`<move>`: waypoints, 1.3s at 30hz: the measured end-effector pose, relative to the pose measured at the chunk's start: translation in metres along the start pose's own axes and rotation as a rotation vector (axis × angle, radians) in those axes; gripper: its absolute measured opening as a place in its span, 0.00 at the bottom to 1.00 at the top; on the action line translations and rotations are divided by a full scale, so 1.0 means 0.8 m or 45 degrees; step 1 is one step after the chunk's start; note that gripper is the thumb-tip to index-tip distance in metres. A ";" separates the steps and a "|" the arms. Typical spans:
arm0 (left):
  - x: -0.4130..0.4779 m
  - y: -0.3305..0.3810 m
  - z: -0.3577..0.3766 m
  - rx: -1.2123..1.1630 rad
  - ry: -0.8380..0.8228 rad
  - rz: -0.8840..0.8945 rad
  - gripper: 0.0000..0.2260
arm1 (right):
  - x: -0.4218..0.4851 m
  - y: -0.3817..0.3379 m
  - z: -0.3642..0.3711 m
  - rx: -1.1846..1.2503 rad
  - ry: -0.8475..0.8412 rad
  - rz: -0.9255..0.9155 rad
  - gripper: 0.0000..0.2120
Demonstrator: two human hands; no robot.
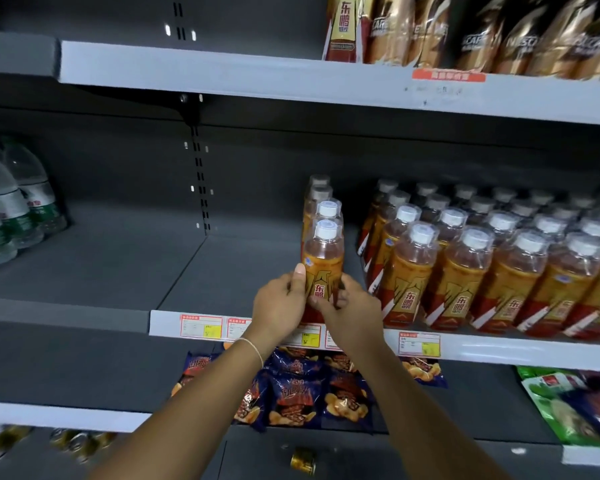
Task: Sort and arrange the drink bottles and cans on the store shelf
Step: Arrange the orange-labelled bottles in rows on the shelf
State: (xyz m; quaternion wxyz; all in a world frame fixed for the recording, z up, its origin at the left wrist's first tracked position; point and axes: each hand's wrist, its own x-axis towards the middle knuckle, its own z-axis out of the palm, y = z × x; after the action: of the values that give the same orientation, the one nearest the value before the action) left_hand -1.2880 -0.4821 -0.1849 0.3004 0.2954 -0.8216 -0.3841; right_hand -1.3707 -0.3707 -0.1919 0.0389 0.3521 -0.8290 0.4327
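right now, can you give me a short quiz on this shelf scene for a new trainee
1. True or false: both hands are on the same orange drink bottle.
2. Which side of the held bottle has the big block of matching bottles? A) left B) right C) the shelf above
3. Fill in: the packets on the shelf below the hands are ____ bags.

Key
1. True: the left hand and right hand both wrap the front bottle of the short row.
2. B: the block stands to the right, apart from the short row by a gap.
3. Chip (snack) bags, dark blue.
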 end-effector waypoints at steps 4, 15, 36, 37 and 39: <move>0.002 -0.002 0.006 -0.037 -0.022 0.023 0.24 | 0.002 0.010 -0.002 0.122 0.009 0.037 0.24; 0.016 -0.015 0.014 -0.521 -0.282 -0.069 0.33 | 0.019 0.031 0.000 0.425 -0.357 0.092 0.31; 0.046 -0.019 0.041 -0.769 -0.391 -0.250 0.39 | 0.037 0.030 0.003 0.390 -0.450 0.174 0.30; 0.047 -0.021 0.042 -0.777 -0.390 -0.251 0.38 | 0.037 0.029 0.004 0.377 -0.450 0.176 0.31; 0.050 -0.024 0.044 -0.790 -0.380 -0.253 0.37 | 0.037 0.027 0.004 0.342 -0.448 0.176 0.31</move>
State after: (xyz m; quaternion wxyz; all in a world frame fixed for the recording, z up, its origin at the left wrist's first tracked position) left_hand -1.3338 -0.5050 -0.2083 0.2138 0.2092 -0.6679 -0.6815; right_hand -1.4054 -0.3812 -0.1979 -0.1832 0.3665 -0.7801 0.4728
